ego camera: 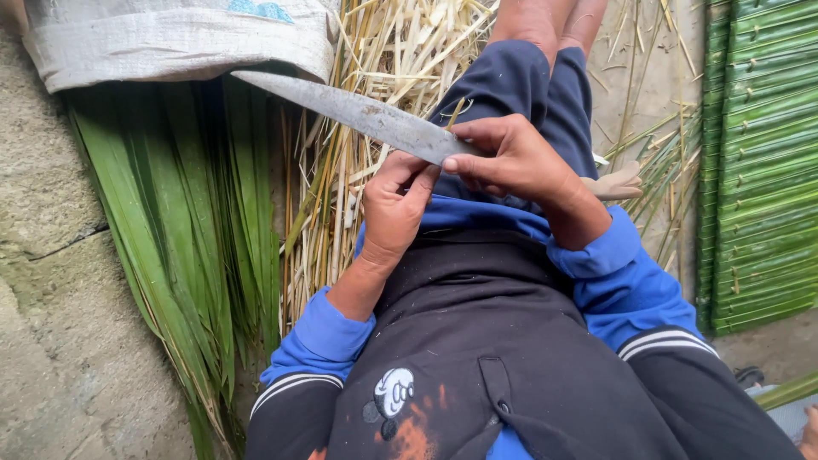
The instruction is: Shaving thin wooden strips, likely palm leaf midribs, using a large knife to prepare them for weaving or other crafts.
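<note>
A long grey knife (pixel 358 112) lies across my lap, its blade pointing up and to the left. My right hand (pixel 520 162) is closed around the knife where blade meets handle. The pale handle end (pixel 618 183) sticks out past my wrist. My left hand (pixel 394 209) sits just below the blade with its fingers curled, the thumb and fingertips pressed to the blade's base next to my right thumb. Whether a thin strip lies between the left fingers is hidden. My legs in dark blue trousers (pixel 520 81) stretch away from me.
Long green leaves (pixel 179 221) lie fanned on the concrete floor (pixel 60 341) at the left. A heap of dry yellow midribs (pixel 383 43) lies under my legs. Stitched green leaf panels (pixel 763 162) are stacked at the right. A white woven sack (pixel 170 38) covers the top left.
</note>
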